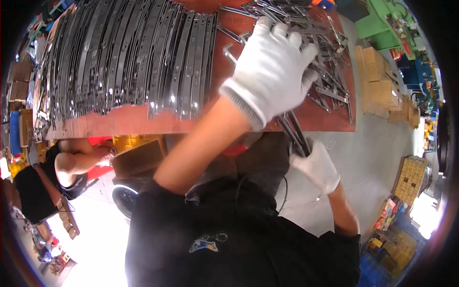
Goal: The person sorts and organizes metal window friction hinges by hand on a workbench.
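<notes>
My left hand [275,67], in a white knit glove with a grey cuff, reaches over a jumbled pile of small metal brackets and arms [330,79] at the table's right. Its fingers are spread apart, and its palm side is hidden. Lower right, my right hand [318,165], gloved in white too, is closed round long dark metal strips [296,134] held at a slant off the table's front edge. The strips' upper ends pass under my left hand, where contact cannot be made out. A bent metal hook piece [230,52] lies beside the left wrist.
Long metal rails [129,57] lie in a dense row across the left of the red table [205,125]. Beneath it stands a cardboard box [138,160]. Another person [48,177] sits at the left. Cartons [382,93] and a green machine [377,24] stand right.
</notes>
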A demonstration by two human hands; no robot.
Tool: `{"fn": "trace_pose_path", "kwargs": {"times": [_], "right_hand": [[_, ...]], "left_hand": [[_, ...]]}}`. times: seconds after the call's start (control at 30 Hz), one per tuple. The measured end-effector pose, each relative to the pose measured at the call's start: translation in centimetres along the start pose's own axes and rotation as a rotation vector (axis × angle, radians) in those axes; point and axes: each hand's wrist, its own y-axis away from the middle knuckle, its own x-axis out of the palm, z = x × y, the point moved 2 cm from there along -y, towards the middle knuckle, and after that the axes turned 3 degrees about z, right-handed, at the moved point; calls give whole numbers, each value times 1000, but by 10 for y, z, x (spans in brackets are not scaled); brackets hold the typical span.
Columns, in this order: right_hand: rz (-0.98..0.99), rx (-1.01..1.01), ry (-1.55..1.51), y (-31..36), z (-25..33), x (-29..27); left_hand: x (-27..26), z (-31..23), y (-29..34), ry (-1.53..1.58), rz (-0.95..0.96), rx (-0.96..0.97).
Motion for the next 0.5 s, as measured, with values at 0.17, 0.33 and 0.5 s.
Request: {"fn": "trace_pose_path", "kwargs": {"times": [0.17,0.33,0.5], "right_hand": [[-72,24,53,-65,-25,68],[142,243,-427,-51,-42,65],[181,350,-552,-39,-52,68]], "left_hand": [[81,42,46,55,44,-4],[83,18,31,80,4,7],[116,7,43,81,181,-3]]}}
